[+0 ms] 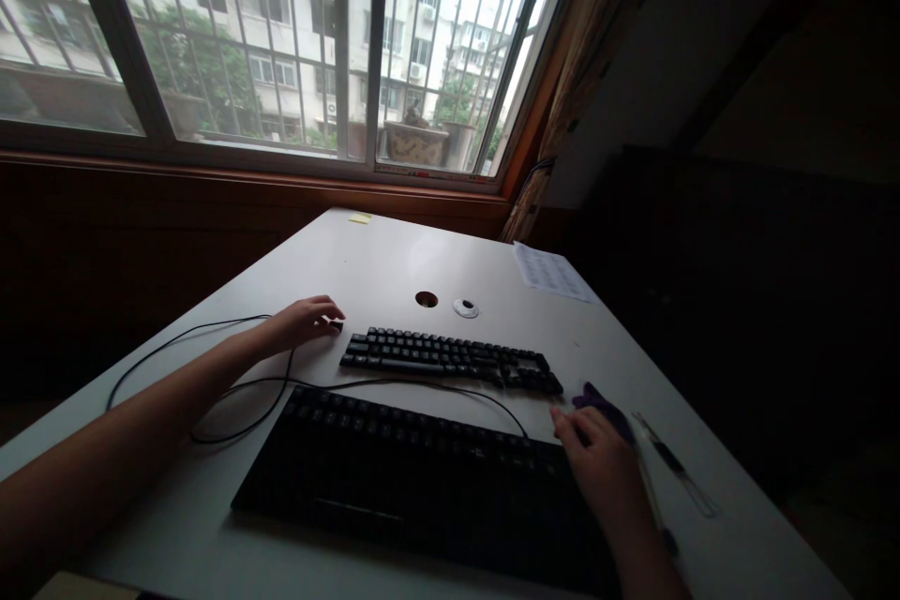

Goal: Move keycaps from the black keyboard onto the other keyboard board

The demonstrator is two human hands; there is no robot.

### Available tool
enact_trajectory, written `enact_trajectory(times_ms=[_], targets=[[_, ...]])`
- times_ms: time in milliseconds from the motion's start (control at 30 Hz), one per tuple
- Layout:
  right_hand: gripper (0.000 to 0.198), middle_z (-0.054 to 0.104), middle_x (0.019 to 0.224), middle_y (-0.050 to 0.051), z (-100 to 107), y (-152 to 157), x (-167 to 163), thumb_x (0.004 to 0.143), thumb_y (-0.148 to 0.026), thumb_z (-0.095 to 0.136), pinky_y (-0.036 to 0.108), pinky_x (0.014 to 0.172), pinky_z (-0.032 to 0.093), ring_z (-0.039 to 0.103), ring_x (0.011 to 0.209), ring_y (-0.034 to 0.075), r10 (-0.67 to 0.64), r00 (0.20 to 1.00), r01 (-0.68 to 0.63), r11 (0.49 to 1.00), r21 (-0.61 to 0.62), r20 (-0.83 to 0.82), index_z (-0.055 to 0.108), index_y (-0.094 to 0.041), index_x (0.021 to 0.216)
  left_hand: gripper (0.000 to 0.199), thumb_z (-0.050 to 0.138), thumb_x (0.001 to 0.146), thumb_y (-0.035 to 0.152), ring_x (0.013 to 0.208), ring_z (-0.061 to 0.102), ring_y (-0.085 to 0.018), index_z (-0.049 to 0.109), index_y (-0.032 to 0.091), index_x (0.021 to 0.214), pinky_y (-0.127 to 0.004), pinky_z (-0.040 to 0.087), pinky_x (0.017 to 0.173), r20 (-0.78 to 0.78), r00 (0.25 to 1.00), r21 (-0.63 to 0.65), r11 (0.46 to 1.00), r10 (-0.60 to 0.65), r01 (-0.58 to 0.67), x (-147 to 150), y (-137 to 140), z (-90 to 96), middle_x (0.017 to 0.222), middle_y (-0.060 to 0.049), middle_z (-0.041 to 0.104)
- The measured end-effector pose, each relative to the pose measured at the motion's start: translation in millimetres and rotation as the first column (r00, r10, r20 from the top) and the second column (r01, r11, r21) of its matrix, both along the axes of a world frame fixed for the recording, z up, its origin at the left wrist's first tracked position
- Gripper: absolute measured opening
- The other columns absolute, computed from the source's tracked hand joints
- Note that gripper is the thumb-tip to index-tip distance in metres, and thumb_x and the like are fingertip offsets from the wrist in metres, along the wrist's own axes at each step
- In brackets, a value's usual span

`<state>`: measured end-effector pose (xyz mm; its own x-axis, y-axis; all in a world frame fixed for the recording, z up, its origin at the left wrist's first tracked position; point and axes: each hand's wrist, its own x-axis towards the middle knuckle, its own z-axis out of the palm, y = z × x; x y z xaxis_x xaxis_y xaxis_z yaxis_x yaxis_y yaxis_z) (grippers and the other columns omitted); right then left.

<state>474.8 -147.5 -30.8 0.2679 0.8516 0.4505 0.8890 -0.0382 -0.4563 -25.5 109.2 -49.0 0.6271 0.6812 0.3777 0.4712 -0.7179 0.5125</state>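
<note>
My left hand (309,319) reaches over the white table, its fingertips closed on a small black keycap (337,326) at the left end of several rows of loose-looking black keycaps (450,356). Below those rows lies a wide black keyboard (422,478); keys show along its upper edge, while its dark lower part is hard to make out. My right hand (597,450) is over the keyboard's right end with thumb and fingers curled together. Whatever they may hold is hidden. Just behind that hand sits a crumpled purple cloth (597,403).
A black cable (239,384) loops across the table's left side. A wire-ended tool (675,464) lies at the right. Farther back are a round hole (426,299), a white ring-shaped cover (465,307), a printed sheet (555,272) and a yellow note (360,218).
</note>
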Motion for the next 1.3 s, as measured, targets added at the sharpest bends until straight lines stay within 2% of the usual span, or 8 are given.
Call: enact_trajectory(times_ms=[233, 433, 567, 700, 833, 933, 1167, 1300], targets=[[0.062, 0.064, 0.073, 0.004, 2, 0, -2, 0.098, -0.071, 0.041, 0.034, 0.073, 0.045, 0.065, 0.070, 0.021, 0.008, 1.000, -0.008, 1.000, 0.000, 0.006, 0.060, -0.024, 0.063, 0.033, 0.065, 0.094, 0.049, 0.076, 0.070, -0.017, 0.075, 0.018, 0.092, -0.029, 0.058, 0.072, -0.031, 1.000, 0.023, 1.000, 0.003, -0.002, 7, -7, 4.0, 0.097, -0.009, 0.070], [0.063, 0.064, 0.071, 0.004, 4, 1, -2, 0.097, -0.072, 0.041, 0.034, 0.070, 0.045, 0.064, 0.066, 0.020, 0.011, 1.000, -0.011, 1.000, -0.004, 0.029, 0.059, -0.024, 0.060, 0.037, 0.066, 0.095, 0.053, 0.076, 0.067, -0.017, 0.079, 0.018, 0.090, -0.030, 0.057, 0.072, -0.038, 0.999, 0.046, 0.999, 0.022, -0.020, 6, -23, 22.4, 0.094, -0.009, 0.070], [0.063, 0.064, 0.070, 0.004, 3, 2, -2, 0.097, -0.071, 0.042, 0.033, 0.070, 0.045, 0.064, 0.067, 0.020, 0.017, 0.999, -0.018, 1.000, 0.012, 0.032, 0.060, -0.024, 0.060, 0.038, 0.065, 0.099, 0.052, 0.071, 0.066, -0.015, 0.078, 0.016, 0.100, -0.027, 0.055, 0.068, 0.036, 0.998, 0.095, 0.994, 0.049, -0.052, -4, -60, 44.5, 0.096, -0.009, 0.070], [0.062, 0.064, 0.071, 0.004, 1, 2, 0, 0.097, -0.070, 0.043, 0.033, 0.068, 0.045, 0.064, 0.067, 0.021, 0.023, 0.999, -0.024, 1.000, 0.018, 0.041, 0.061, -0.024, 0.060, 0.027, 0.066, 0.101, 0.042, 0.079, 0.068, -0.015, 0.075, 0.018, 0.110, -0.026, 0.057, 0.073, 0.058, 0.998, 0.103, 0.994, 0.037, -0.043, -20, -122, 57.4, 0.101, -0.007, 0.070], [0.060, 0.062, 0.070, 0.003, -1, 3, 2, 0.095, -0.069, 0.046, 0.034, 0.067, 0.043, 0.062, 0.065, 0.020, 0.029, 0.998, -0.029, 0.999, 0.014, 0.050, 0.061, -0.024, 0.059, 0.020, 0.063, 0.104, 0.035, 0.087, 0.067, -0.015, 0.072, 0.021, 0.115, -0.026, 0.060, 0.076, 0.068, 0.997, 0.073, 0.997, 0.034, -0.039, -39, -178, 45.9, 0.105, -0.006, 0.067], [0.057, 0.062, 0.071, 0.003, -3, 4, 3, 0.095, -0.068, 0.047, 0.034, 0.069, 0.044, 0.063, 0.067, 0.021, 0.034, 0.998, -0.035, 0.999, 0.008, 0.055, 0.060, -0.024, 0.060, 0.016, 0.064, 0.104, 0.034, 0.097, 0.066, -0.018, 0.072, 0.024, 0.113, -0.029, 0.060, 0.081, 0.057, 0.994, 0.108, 0.989, 0.092, -0.098, -43, -201, 30.4, 0.109, -0.006, 0.066], [0.055, 0.062, 0.072, 0.003, -5, 5, 3, 0.096, -0.066, 0.047, 0.034, 0.072, 0.045, 0.063, 0.070, 0.021, 0.046, 0.997, -0.045, 0.999, -0.006, 0.058, 0.060, -0.024, 0.062, 0.012, 0.064, 0.103, 0.030, 0.094, 0.066, -0.019, 0.074, 0.024, 0.108, -0.029, 0.057, 0.080, 0.035, 0.992, 0.234, 0.964, 0.123, -0.128, -22, -202, 18.8, 0.102, -0.005, 0.067], [0.055, 0.061, 0.070, 0.003, -5, 4, 3, 0.096, -0.065, 0.047, 0.033, 0.071, 0.045, 0.062, 0.068, 0.020, 0.067, 0.997, -0.067, 0.998, 0.005, 0.050, 0.058, -0.024, 0.061, 0.014, 0.062, 0.104, 0.030, 0.093, 0.066, -0.019, 0.074, 0.024, 0.107, -0.030, 0.057, 0.081, 0.037, 0.989, 0.227, 0.963, 0.142, -0.147, -21, -202, 15.9, 0.102, -0.005, 0.067]])
